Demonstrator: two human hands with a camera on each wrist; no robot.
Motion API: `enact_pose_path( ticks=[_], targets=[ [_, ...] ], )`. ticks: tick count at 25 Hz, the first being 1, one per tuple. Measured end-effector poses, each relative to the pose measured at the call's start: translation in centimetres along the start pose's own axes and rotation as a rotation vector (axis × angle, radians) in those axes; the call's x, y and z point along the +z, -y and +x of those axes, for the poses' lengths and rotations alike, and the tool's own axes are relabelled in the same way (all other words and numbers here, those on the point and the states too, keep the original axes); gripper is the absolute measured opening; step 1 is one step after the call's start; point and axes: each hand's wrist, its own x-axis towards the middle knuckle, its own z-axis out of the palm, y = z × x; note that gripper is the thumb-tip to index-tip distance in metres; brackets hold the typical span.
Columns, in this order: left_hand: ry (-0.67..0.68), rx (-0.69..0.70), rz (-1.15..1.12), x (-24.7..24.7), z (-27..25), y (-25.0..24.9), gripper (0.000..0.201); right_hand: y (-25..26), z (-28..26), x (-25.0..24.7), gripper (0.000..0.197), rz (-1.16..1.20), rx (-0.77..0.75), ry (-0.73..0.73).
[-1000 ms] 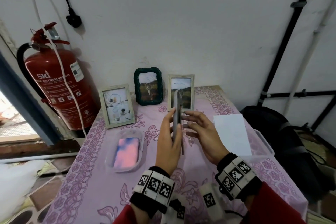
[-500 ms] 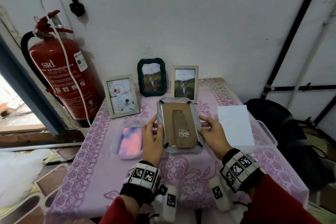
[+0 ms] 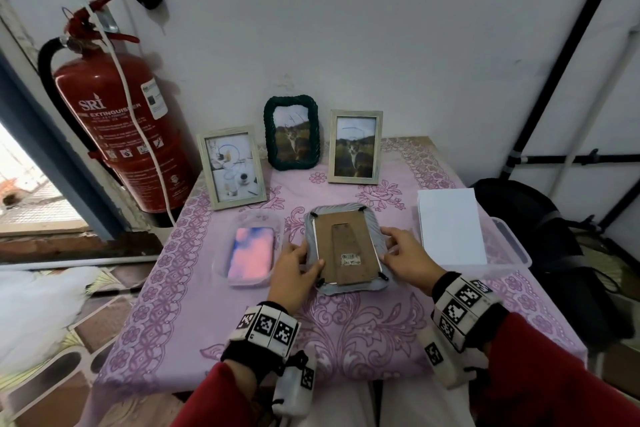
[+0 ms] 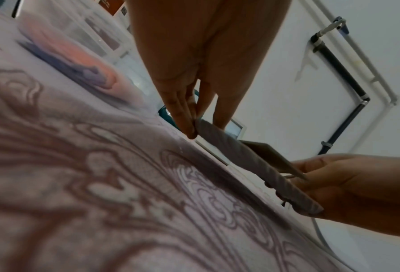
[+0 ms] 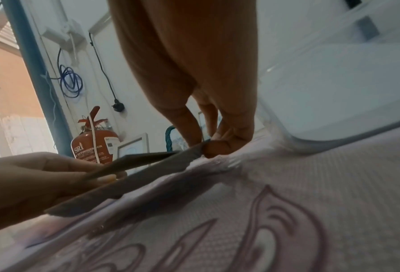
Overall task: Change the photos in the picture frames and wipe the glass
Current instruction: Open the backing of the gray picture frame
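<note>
Grey frame (image 3: 346, 246): face down near the middle of the table (image 3: 346, 333), brown backing board and stand upward.
Left hand (image 3: 294, 270): grips the frame's left edge, thumb over the backing, fingers curled under the rim.
Right hand (image 3: 405, 253): pinches the frame's right edge.
Head view only: three upright frames at the back, a green frame (image 3: 291, 132) between two pale ones; a tub with a pink cloth (image 3: 250, 253) left of the frame; white paper (image 3: 450, 225) on a clear box to the right.
Wrist views only: the frame is tilted, its near edge lifted off the cloth, fingertips (image 4: 189, 128) at the far edge touching the table; the stand flap (image 5: 133, 162) stands slightly open.
Fire extinguisher (image 3: 121, 135): against the wall, left.
</note>
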Motion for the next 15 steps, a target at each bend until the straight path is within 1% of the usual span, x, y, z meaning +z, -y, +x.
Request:
enact_pose_path(
  ticks=[3,7,9,11,13,15],
  targets=[
    [0.064,-0.027,0.054,0.0,0.1,0.5,0.034,-0.7,0.2,0.3,0.048,0.008,0.025,0.075],
    [0.154,-0.061,-0.004,-0.1,0.1,0.8,0.033,-1.6,-0.7,0.9,0.059,0.067,0.022,0.108],
    [0.18,-0.038,0.019,-0.3,0.0,1.1,0.042,-1.7,-0.9,0.6,0.06,0.077,0.012,0.131],
    [0.216,-0.023,0.025,-0.6,-0.2,1.4,0.056,-1.7,-1.2,0.3,0.063,0.096,0.014,0.202],
    [0.254,-0.021,-0.023,-0.9,-0.4,1.6,0.065,-1.6,-1.5,-0.1,0.066,0.159,0.04,0.272],
    [0.264,-0.034,-0.061,-1.1,-0.5,1.7,0.072,-1.5,-1.7,-0.2,0.07,0.183,0.054,0.296]
  ],
)
